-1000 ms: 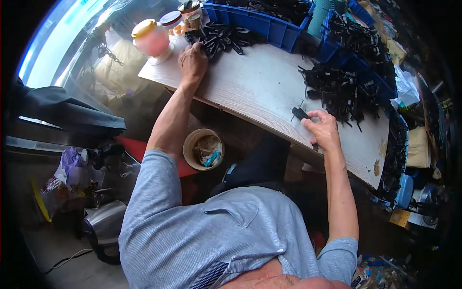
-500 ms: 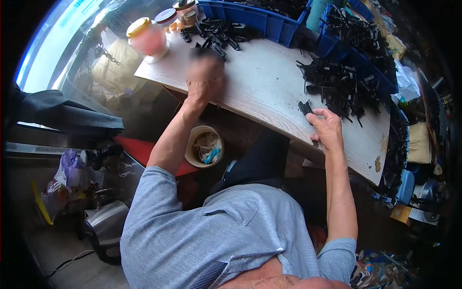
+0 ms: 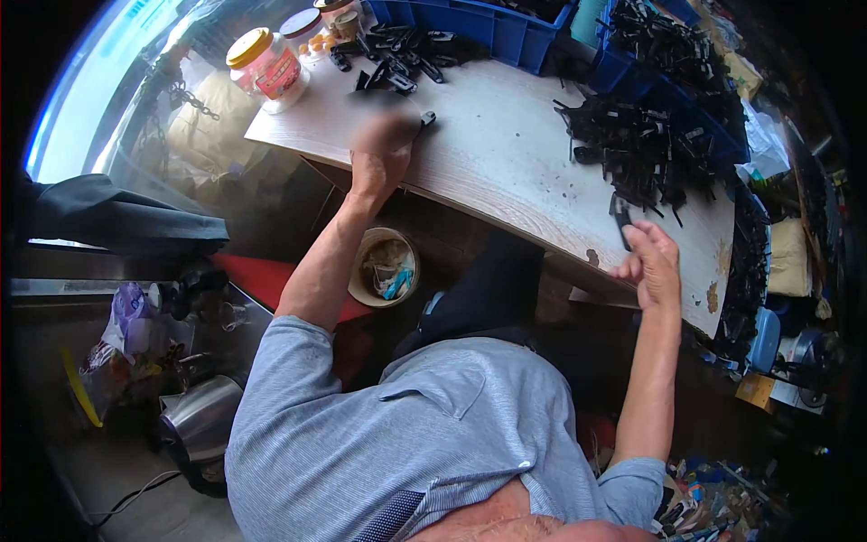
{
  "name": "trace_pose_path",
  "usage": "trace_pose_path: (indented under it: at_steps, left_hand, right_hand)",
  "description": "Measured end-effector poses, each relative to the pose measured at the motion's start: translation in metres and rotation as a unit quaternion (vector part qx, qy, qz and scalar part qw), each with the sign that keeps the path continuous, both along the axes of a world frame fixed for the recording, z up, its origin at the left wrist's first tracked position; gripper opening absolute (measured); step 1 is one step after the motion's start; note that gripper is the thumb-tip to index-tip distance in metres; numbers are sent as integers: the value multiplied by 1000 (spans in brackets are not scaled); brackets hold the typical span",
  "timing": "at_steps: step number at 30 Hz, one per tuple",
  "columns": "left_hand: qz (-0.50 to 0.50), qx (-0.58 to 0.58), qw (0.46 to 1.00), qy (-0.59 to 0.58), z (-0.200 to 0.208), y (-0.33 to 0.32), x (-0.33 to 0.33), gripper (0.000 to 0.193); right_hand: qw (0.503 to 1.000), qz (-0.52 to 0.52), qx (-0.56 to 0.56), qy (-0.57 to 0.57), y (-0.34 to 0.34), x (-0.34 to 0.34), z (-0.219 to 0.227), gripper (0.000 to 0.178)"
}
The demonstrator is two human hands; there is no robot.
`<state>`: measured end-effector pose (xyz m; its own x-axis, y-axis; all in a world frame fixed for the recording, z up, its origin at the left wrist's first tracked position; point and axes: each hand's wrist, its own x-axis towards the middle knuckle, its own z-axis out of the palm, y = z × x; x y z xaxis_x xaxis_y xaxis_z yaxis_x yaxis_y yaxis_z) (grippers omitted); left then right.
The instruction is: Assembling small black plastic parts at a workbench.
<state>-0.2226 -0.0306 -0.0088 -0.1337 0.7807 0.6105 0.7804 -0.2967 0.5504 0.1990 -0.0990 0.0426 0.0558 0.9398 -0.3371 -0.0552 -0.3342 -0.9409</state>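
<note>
My right hand point(image 3: 654, 262) is at the right part of the pale table point(image 3: 506, 149), thumb and fingers pinched on a small black plastic piece point(image 3: 621, 210). That piece sits just below a heap of similar black parts point(image 3: 632, 154). Over the table's left front edge is my left hand point(image 3: 381, 158), its fingers blurred. A small dark part point(image 3: 428, 118) shows at its right side; whether the hand grips it I cannot tell. Beyond this hand lies another pile of black clip-like pieces point(image 3: 397, 54).
Clear jars with lids, one a yellow-lidded jar point(image 3: 268, 77), stand at the table's far left. Blue crates point(image 3: 488, 34) of black parts line the back and right. Below the table edge stands a bucket point(image 3: 411, 287) with litter; a steel kettle point(image 3: 203, 415) is lower left.
My right hand has moved right with the black piece, closer to the heap. My left hand stays near its place, and a dark part now shows beside it.
</note>
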Motion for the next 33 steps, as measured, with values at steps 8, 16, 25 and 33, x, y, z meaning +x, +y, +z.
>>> trace_pose_path:
  at_steps: [8, 16, 25, 33]
  left_hand:
    - [-89, 2, 995, 40, 3, -7, 43, 18]
    - [-228, -124, 955, 142, 23, 7, 119, 22]
    - [-233, 8, 966, 112, 10, 13, 160, 24]
    - [-329, -34, 940, 78, 13, 4, 223, 27]
  right_hand:
    - [978, -201, -27, -43, -1, 118, -1, 21]
    - [882, -469, 21, -43, 54, 252, 27, 30]
    - [965, -216, 4, -151, 75, 176, 5, 39]
    - [949, -60, -37, -306, 106, 124, 16, 50]
